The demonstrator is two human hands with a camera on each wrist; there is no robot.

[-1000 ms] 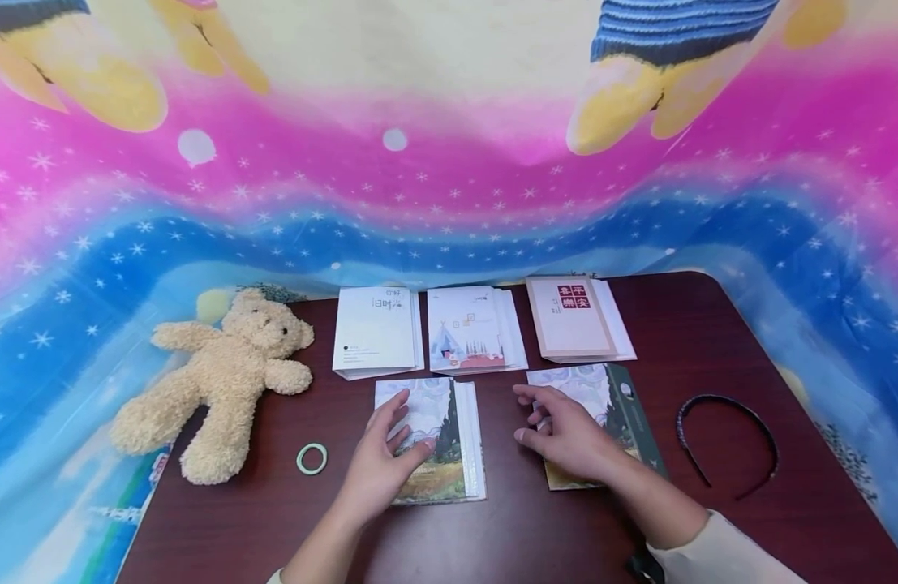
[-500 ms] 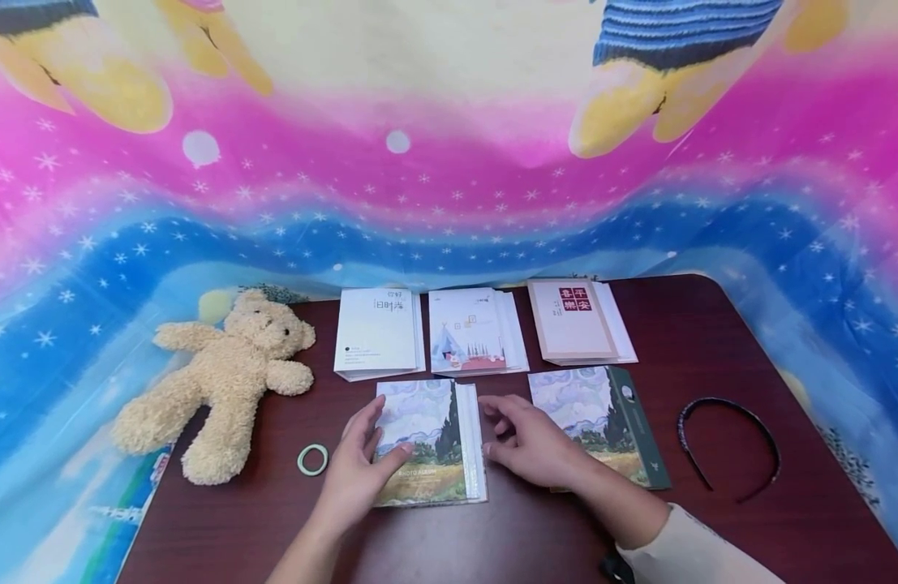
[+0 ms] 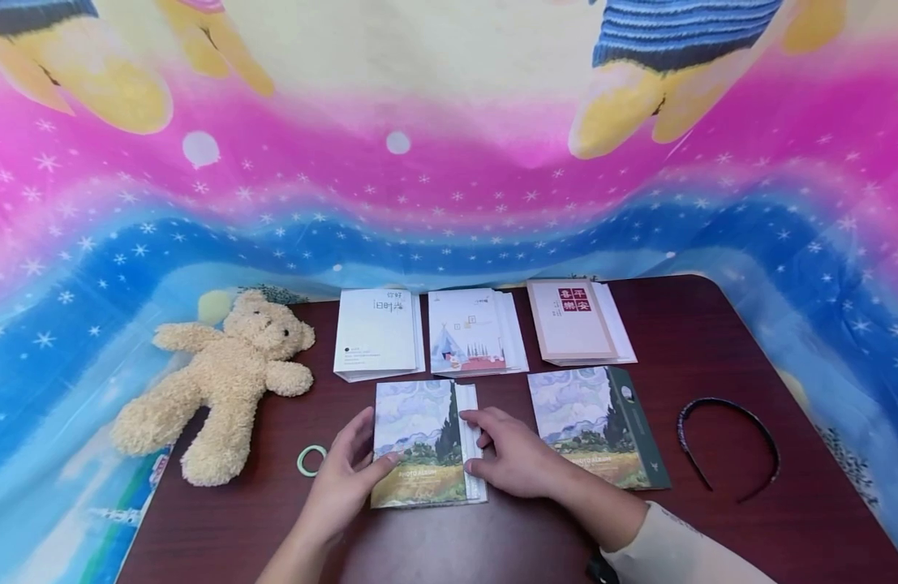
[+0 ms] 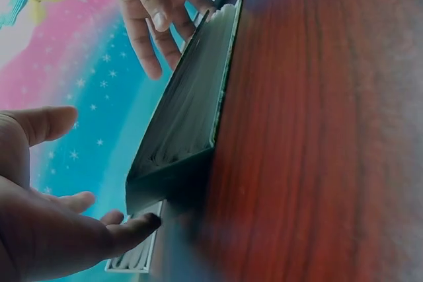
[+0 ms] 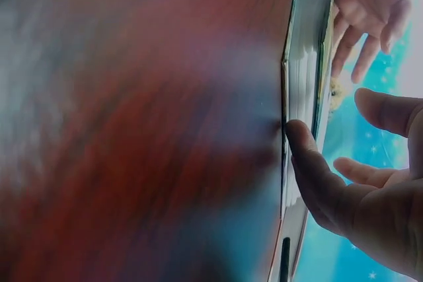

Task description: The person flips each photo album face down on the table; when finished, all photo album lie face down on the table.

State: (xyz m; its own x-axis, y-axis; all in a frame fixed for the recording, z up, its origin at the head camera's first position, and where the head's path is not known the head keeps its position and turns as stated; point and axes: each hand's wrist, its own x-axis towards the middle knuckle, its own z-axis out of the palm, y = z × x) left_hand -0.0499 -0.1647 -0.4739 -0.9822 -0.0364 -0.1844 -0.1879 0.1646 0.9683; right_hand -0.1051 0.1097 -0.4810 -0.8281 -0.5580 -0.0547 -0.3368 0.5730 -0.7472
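Note:
A photo album with a painted landscape cover lies flat at the front middle of the table, its white page edges showing on the right. My left hand is beside its left edge, thumb over the cover's border and fingers spread. At the album's right side is my right hand, fingers loosely bent, thumb and index at the page edges. In the right wrist view a fingertip is by the album's pages; contact is hard to tell. Neither hand grips it. A matching album with a green spine lies to the right.
Behind stand a white album, a tent-print album and a beige album with red squares. A teddy bear and a green ring are on the left. A dark headband lies at the right.
My right hand has moved left from over the green-spined album to the right edge of the middle album. My left hand has drawn left and down, off the cover to its left edge.

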